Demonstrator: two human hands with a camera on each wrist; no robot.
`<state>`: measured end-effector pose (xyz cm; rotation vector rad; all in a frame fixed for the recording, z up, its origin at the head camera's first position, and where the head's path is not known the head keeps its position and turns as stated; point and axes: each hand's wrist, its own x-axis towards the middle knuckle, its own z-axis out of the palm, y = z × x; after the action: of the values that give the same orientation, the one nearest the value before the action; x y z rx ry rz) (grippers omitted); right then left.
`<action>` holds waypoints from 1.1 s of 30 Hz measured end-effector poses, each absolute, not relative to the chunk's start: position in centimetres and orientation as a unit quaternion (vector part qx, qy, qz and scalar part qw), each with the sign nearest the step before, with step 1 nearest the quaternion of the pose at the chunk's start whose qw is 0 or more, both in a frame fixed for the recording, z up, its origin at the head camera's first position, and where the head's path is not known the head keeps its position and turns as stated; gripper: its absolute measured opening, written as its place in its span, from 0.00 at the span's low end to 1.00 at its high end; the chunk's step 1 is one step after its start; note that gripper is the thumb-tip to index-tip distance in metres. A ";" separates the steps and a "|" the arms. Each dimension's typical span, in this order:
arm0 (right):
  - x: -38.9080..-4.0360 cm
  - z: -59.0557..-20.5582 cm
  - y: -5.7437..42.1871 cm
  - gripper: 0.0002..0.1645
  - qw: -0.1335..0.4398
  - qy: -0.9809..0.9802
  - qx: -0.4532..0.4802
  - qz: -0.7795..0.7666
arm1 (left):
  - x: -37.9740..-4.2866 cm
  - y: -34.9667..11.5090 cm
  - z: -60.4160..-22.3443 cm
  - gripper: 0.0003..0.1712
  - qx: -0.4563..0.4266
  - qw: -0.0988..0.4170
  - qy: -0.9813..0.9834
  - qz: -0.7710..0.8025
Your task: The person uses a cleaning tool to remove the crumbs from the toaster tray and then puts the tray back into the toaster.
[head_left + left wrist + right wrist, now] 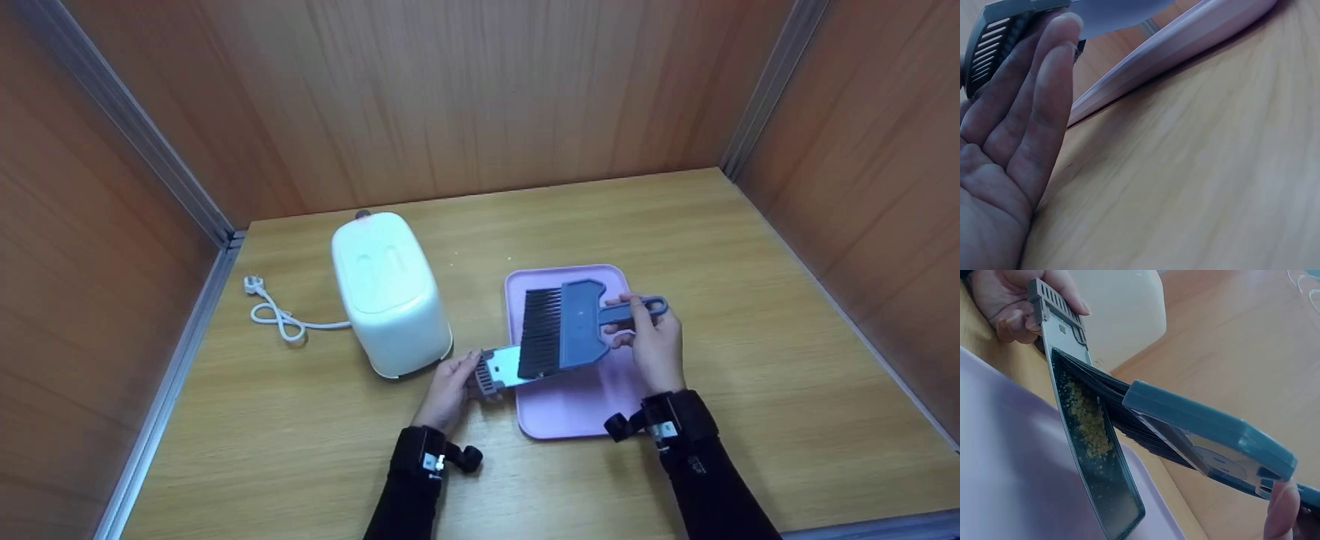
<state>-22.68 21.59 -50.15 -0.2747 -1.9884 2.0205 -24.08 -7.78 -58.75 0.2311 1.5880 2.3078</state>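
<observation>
My left hand pinches the grey slotted end of a long, narrow metal crumb tray, thumb on top and fingers underneath. Yellowish crumbs lie along it in the right wrist view. With my right hand I hold a blue hand brush by its looped handle. Its black bristles touch the crumb tray and cover much of it in the head view. Below both is a lilac plastic tray, flat on the table; the crumb tray is held tilted over it.
Left of the hands stands a white toaster with a closed lid. Its white cord and plug lie on the table at the left. Tiny pale bits lie behind the lilac tray. Wood panels enclose the back and sides.
</observation>
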 end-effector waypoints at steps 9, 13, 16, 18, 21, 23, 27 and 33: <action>-22.5 -50.7 22.9 0.23 0.129 -0.673 -0.120 0.718 | -24.1 -7.8 -58.6 0.26 0.072 0.166 0.557 0.811; -22.4 -51.1 23.5 0.21 0.136 -0.654 -0.129 0.733 | -24.1 -7.8 -58.6 0.25 0.075 0.164 0.559 0.809; -22.3 -51.3 23.8 0.20 0.143 -0.628 -0.136 0.753 | -24.1 -7.8 -58.6 0.24 0.080 0.163 0.560 0.809; -22.3 -51.4 24.0 0.20 0.143 -0.611 -0.142 0.766 | -24.0 -7.8 -58.6 0.23 0.082 0.163 0.560 0.808; -22.3 -51.4 24.5 0.18 0.137 -0.598 -0.156 0.774 | -24.0 -7.9 -58.6 0.24 0.083 0.163 0.561 0.807; -22.2 -51.4 24.8 0.17 0.132 -0.593 -0.162 0.777 | -24.0 -7.9 -58.6 0.24 0.081 0.164 0.560 0.808; -22.0 -51.5 25.4 0.18 0.130 -0.581 -0.167 0.786 | -23.9 -7.9 -58.5 0.24 0.079 0.164 0.557 0.810; -21.7 -51.7 26.3 0.20 0.124 -0.561 -0.171 0.800 | -24.0 -7.9 -58.5 0.25 0.072 0.167 0.552 0.813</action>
<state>-21.73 26.31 -51.75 -0.4992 -1.6366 2.3320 -23.99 -7.87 -58.51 0.2057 1.5720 2.3151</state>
